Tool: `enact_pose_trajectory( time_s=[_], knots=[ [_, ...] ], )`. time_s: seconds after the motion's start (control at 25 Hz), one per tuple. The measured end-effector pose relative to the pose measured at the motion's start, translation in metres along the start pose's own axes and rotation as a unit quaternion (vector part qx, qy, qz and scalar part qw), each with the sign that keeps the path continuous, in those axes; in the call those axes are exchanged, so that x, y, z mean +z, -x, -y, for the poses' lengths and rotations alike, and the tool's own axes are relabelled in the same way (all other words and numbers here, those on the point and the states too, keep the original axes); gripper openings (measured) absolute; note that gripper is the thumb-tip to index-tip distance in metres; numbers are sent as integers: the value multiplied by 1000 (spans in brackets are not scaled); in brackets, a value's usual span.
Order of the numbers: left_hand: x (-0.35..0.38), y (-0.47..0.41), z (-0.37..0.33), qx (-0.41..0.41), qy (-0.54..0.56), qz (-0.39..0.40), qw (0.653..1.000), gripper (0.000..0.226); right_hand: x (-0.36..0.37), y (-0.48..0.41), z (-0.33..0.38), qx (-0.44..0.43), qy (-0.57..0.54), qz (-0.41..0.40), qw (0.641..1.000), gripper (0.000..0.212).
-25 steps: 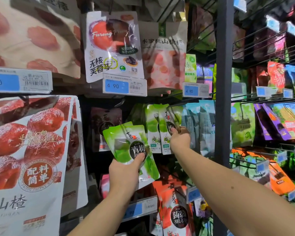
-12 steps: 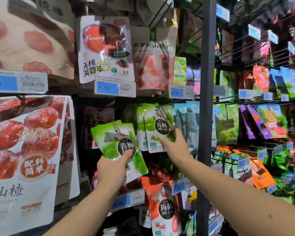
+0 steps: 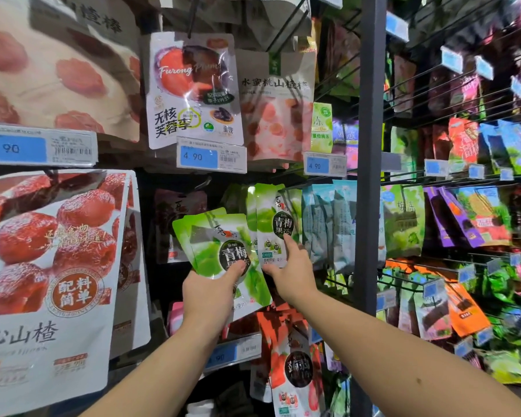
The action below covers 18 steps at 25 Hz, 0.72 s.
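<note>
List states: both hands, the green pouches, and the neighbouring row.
Left hand, grips held pouches by their lower part.
Held pouches, green, off the rack, fanned, tops tilted left.
Right hand, index finger on hanging pouches; grip unclear.
Hanging pouches, green, on the rack, upright.
Blue pouches, hanging, untouched.

White plastic pouch [image 3: 193,88] is displaying "Furong Plum"; blue price tag [image 3: 211,158] below is showing "4 90"; green hanging pouch [image 3: 278,224] and green held pouch [image 3: 211,248] are showing "青梅".
</note>
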State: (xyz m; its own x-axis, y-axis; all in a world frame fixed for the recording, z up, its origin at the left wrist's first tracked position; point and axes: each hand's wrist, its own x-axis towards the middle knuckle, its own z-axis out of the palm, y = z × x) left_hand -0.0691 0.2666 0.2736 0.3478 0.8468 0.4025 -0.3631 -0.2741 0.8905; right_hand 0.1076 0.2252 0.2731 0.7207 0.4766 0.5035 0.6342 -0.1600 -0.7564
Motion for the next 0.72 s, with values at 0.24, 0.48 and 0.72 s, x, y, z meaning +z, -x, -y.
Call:
enact_pose_trajectory(
  time_s=[0.24, 0.48, 0.72],
  knots=[
    [2, 3, -2, -1, -1, 14, 1000, 17, -12, -4, -11, -17, 69, 17, 997, 96],
    [17, 18, -9, -14, 12, 38, 999, 20, -66, 19, -9, -35, 36, 30, 998, 84],
    [42, 25, -13, 1, -10, 57, 998, 24, -98, 58, 13, 24, -162, 72, 984, 42]
  ],
)
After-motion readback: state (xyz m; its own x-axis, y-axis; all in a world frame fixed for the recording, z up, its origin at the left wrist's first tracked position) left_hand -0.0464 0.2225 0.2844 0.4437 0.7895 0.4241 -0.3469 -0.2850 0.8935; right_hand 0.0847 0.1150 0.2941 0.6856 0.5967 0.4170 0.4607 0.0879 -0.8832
